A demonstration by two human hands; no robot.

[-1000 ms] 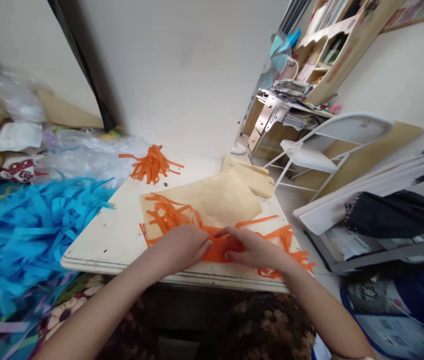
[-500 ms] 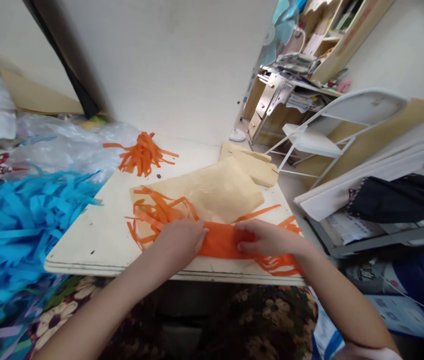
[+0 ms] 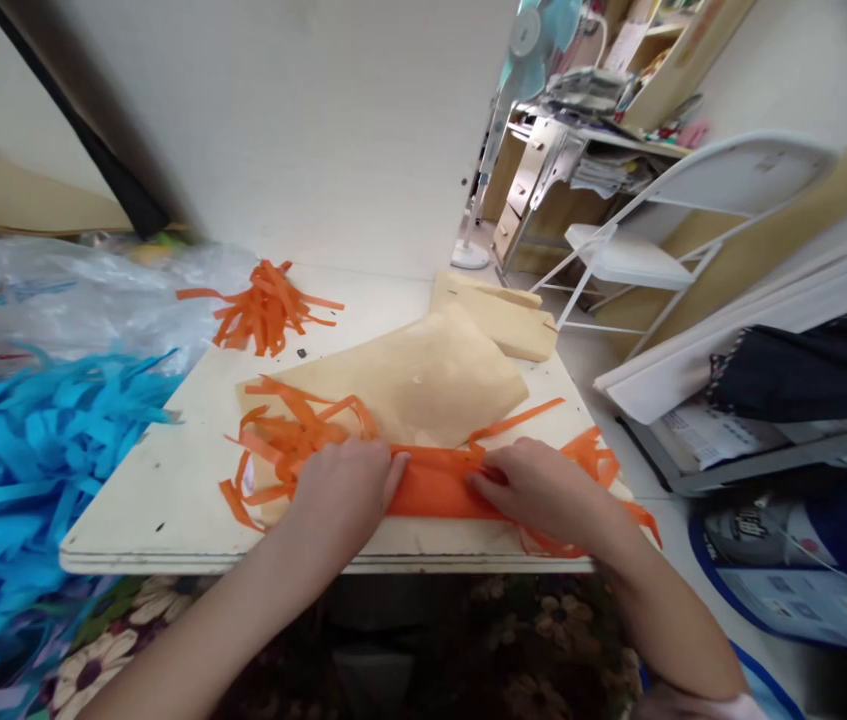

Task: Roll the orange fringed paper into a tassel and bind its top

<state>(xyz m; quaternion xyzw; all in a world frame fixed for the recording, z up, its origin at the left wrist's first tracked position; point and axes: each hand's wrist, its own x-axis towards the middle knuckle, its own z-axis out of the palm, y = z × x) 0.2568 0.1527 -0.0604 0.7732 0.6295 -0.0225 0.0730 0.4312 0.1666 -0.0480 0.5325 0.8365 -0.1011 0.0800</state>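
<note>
An orange fringed sheet, paper or thin cloth, lies near the front edge of the white table. Its middle band is flat and looks folded, and cut strips spread from both ends. My left hand is closed on the band's left part, thumb along it and fingertips hidden. At the band's right part, my right hand pinches the sheet between thumb and fingers. Beneath and behind it lies a tan paper sheet. A separate orange tassel bunch rests at the table's back left.
Blue cut strips are heaped left of the table, below clear plastic bags. A folded tan piece sits at the back right corner. Beyond stand a white folding chair, a fan and a dark blue container.
The view has shifted slightly. My left hand has rolled over the top edge of the orange band, and my right fingers have moved up toward that edge. Both keep hold of the sheet.
</note>
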